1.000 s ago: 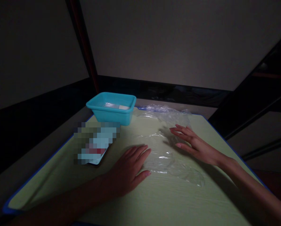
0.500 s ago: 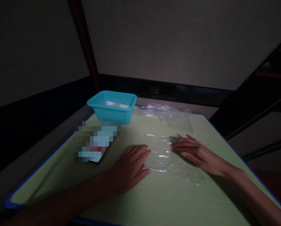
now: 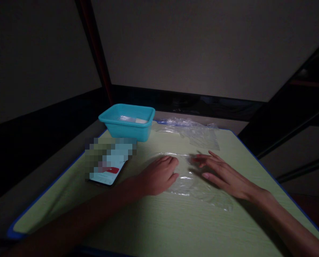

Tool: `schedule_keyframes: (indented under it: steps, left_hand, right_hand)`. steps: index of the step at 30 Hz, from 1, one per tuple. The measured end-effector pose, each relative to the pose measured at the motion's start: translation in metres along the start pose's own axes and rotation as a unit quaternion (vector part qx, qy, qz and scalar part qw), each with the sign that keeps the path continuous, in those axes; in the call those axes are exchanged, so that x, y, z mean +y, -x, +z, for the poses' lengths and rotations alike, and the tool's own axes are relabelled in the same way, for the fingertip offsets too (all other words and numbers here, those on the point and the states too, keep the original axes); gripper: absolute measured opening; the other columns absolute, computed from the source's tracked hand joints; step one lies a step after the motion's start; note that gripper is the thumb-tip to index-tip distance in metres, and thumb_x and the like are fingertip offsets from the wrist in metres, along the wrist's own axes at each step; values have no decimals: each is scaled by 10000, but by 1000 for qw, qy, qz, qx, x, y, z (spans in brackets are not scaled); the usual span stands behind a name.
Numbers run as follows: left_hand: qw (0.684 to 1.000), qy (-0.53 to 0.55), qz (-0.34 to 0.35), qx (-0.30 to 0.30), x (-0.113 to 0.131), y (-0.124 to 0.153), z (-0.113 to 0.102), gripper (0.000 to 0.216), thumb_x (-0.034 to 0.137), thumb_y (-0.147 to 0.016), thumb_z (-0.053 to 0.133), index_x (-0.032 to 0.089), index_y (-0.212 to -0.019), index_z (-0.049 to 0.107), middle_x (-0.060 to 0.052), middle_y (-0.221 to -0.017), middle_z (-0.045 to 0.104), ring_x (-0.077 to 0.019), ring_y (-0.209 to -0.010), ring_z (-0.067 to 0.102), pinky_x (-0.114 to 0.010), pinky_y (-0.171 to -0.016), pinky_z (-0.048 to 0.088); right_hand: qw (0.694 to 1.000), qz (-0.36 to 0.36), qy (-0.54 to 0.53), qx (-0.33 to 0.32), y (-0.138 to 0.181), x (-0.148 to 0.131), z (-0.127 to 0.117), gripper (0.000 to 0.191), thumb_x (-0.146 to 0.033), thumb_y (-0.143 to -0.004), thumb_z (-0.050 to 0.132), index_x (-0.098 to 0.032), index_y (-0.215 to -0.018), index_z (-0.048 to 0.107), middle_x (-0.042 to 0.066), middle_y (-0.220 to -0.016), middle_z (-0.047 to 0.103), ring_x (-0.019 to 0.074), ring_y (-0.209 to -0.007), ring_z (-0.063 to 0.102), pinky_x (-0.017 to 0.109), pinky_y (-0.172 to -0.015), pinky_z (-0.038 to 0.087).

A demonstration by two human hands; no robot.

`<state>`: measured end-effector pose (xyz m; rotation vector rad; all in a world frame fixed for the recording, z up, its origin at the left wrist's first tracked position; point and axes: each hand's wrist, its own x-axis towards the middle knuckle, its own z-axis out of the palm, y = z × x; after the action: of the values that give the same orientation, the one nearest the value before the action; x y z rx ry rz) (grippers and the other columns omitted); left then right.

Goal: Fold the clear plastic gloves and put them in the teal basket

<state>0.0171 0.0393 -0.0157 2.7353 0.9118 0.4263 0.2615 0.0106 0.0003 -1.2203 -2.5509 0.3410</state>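
Observation:
A thin, clear plastic bag (image 3: 184, 184) lies spread on the table in front of me. Over its left part rests my left hand (image 3: 160, 175), palm down, fingers bent and thumb apart from them; its fingertips are partly hidden. My right hand (image 3: 219, 171) is at the bag's right side, open with fingers spread, and appears to hold nothing. Whether the right fingertips touch the plastic I cannot tell. Farther back lies another crumpled clear plastic piece (image 3: 202, 135).
A turquoise basin (image 3: 129, 130) stands at the table's back left, with something clear and something white inside. A phone (image 3: 112, 171) with a lit, partly blurred screen lies left of my left hand. The pale green table (image 3: 175, 228) has a blue edge.
My left hand has moved right and slightly away from me, over the bag, and its fingers have bent more. The right hand has shifted slightly, with its fingers lifted and spread.

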Motion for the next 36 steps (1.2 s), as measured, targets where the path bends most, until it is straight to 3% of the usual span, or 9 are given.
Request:
schedule_keyframes:
  steps: [5, 9, 17, 24, 28, 36]
  left_hand:
    - [999, -32, 19, 13, -10, -10, 9, 145, 174, -868, 457, 127, -997, 502, -121, -1115, 574, -233, -1058, 504, -382, -922, 417]
    - [999, -38, 16, 19, -16, -11, 13, 229, 192, -874, 471, 118, -1089, 491, -123, -1212, 538, -245, -1094, 470, -402, -939, 396]
    - [999, -37, 3, 22, -17, -12, 14, 228, 208, -875, 484, 118, -1084, 499, -113, -1222, 523, -242, -1106, 457, -396, -947, 383]
    - [998, -35, 43, 29, -17, -12, 13, 261, 213, -870, 490, 116, -1112, 478, -129, -1319, 461, -234, -1244, 366, -380, -1033, 310]
    - [997, -54, 43, 19, -19, -14, 15, 311, 238, -890, 458, 101, -1169, 449, -134, -1320, 473, -246, -1271, 352, -403, -1054, 277]
    - [997, -69, 23, -5, -21, -12, 18, 378, 275, -917, 410, 89, -1246, 397, -152, -1373, 425, -251, -1302, 331, -413, -1070, 238]
  right_hand:
    - [998, -22, 23, -47, -1, -2, 6, 340, -388, -913, 424, -219, -1200, 493, 91, -1293, 537, 256, -1282, 377, 599, -1067, 176]
    - [998, -14, 20, -53, 2, 2, 4, 321, -388, -916, 421, -217, -1173, 512, 87, -1280, 547, 252, -1278, 383, 592, -1070, 183]
    - [998, 3, 15, -54, 12, 2, -3, 326, -407, -921, 400, -220, -1157, 525, 88, -1254, 565, 246, -1212, 468, 587, -1060, 226]
    - [1000, 3, 28, 2, 9, 0, 2, 337, -424, -909, 415, -224, -1166, 500, 97, -1305, 519, 265, -1261, 406, 587, -1059, 220]
    - [999, -7, 39, -17, 6, -1, 4, 373, -420, -909, 411, -210, -1209, 484, 106, -1314, 514, 273, -1282, 374, 593, -1064, 190]
    - [998, 4, 34, -53, 14, 5, -4, 358, -417, -914, 401, -219, -1171, 553, 82, -1207, 605, 258, -1211, 472, 572, -1064, 226]
